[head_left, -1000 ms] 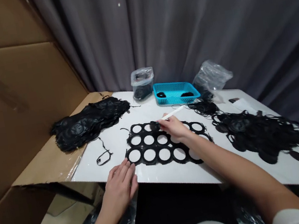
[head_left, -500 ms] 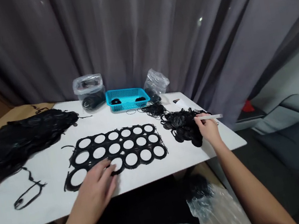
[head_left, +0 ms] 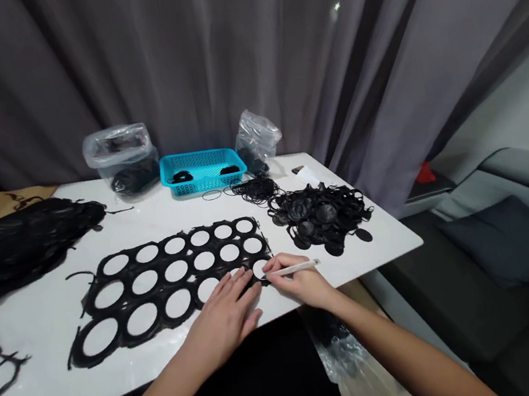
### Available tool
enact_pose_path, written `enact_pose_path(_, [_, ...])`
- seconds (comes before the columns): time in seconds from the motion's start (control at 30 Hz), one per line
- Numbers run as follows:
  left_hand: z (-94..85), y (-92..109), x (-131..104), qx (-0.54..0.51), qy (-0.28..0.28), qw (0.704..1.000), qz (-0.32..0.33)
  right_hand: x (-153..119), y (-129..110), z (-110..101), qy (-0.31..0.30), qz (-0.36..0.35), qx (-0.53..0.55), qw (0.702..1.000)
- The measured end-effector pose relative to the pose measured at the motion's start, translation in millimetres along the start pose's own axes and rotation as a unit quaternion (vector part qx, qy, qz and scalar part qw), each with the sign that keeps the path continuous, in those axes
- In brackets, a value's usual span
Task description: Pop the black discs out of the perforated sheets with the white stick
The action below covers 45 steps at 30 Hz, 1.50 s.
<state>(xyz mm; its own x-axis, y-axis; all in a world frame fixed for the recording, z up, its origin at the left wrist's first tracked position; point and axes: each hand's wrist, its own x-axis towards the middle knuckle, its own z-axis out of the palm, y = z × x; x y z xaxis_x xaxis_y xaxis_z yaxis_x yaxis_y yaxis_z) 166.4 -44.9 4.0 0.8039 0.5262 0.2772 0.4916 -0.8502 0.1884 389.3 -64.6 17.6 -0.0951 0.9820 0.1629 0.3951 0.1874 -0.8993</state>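
Note:
A black rubbery sheet (head_left: 160,275) with rows of round holes lies flat on the white table (head_left: 170,359). My left hand (head_left: 228,315) rests on its front row, fingers stretched out and pressing it down, partly covering a hole. At the front right corner of the sheet, my right hand (head_left: 298,280) pinches a slim white pen-like tool (head_left: 301,266). Its dark tip points into the last ring of that row; the exact kind of tool cannot be told. Beyond my right hand sits a heap of black discs and scraps (head_left: 323,215).
Thin black rings (head_left: 260,190) lie in a tangle behind the heap. Along the back stand a blue basket (head_left: 206,184) with black pieces, a bag-lined tub (head_left: 124,160) and a clear plastic bag (head_left: 258,135). More black sheets (head_left: 23,245) are stacked at left.
My right hand has come from the heap to the sheet's front right corner with the tool. My left hand has slid right along the front row. The view has shifted right.

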Motion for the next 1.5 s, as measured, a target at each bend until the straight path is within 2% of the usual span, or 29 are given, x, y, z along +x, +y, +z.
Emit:
enact_pose_path(0.23, [-1.7,1.7,0.3,-0.013,-0.013,1.0,-0.012,6.5,5.5,-5.2,-0.035,-0.015,-0.013,0.999])
enact_pose_path(0.4, [-2.6,2.3,-0.2,-0.028,-0.011,0.999,-0.025,3.3,1.1,-1.7,-0.06,-0.056,-0.085,0.993])
enact_pose_path(0.47, [-2.4,1.7,0.2,-0.034,-0.008,0.999,-0.025,-1.8,-1.3,5.1,-0.078,-0.102,-0.16,0.979])
enact_pose_path(0.57, [-1.2,0.6,1.0,-0.031,-0.015,0.999,-0.022,-3.8,-1.8,10.3,-0.094,-0.161,-0.309,0.933])
enact_pose_path(0.63, [-0.8,0.5,1.0,-0.026,-0.024,0.999,-0.021,5.5,1.0,1.0,-0.06,-0.149,-0.374,0.913])
enact_pose_path(0.7, [-1.9,0.8,0.7,-0.025,-0.034,0.999,-0.022,23.9,5.9,-19.8,0.027,-0.099,-0.392,0.914])
enact_pose_path(0.77, [-4.9,0.7,1.1,-0.027,-0.04,0.999,-0.022,45.7,10.7,-43.7,0.146,-0.044,-0.366,0.918])
enact_pose_path(0.83, [-8.8,-0.9,3.6,-0.028,-0.043,0.998,-0.021,63.2,13.1,-59.0,0.183,-0.018,-0.282,0.942])
enact_pose_path(0.87, [-10.5,-2.6,6.0,-0.028,-0.041,0.999,-0.02,68.9,13.1,-60.9,0.167,-0.01,-0.226,0.96])
enact_pose_path(0.93, [-12.4,-8.1,12.7,-0.026,-0.031,0.999,-0.02,73.6,12.0,-53.4,0.089,0.006,-0.12,0.989])
enact_pose_path(1.0, [-10.7,-15.0,19.9,-0.014,-0.014,1.0,-0.022,71.9,11.2,-36.8,0.01,0.019,-0.056,0.998])
enact_pose_path(1.07, [-5.2,-21.3,25.0,0.007,-0.002,1.0,-0.024,68.2,12.0,-20.5,-0.034,0.03,-0.03,0.999])
enact_pose_path(1.17, [6.0,-26.1,25.8,0.031,0.008,0.999,-0.023,65.3,15.1,-8.2,-0.061,0.04,-0.009,0.997])
enact_pose_path(1.27, [13.5,-26.0,22.5,0.035,0.017,0.999,-0.024,66.6,16.5,-8.6,-0.072,0.041,-0.01,0.997])
enact_pose_path(1.5, [12.8,-24.3,21.9,0.011,0.014,0.999,-0.034,64.8,10.6,-10.5,-0.083,-0.009,-0.07,0.994])
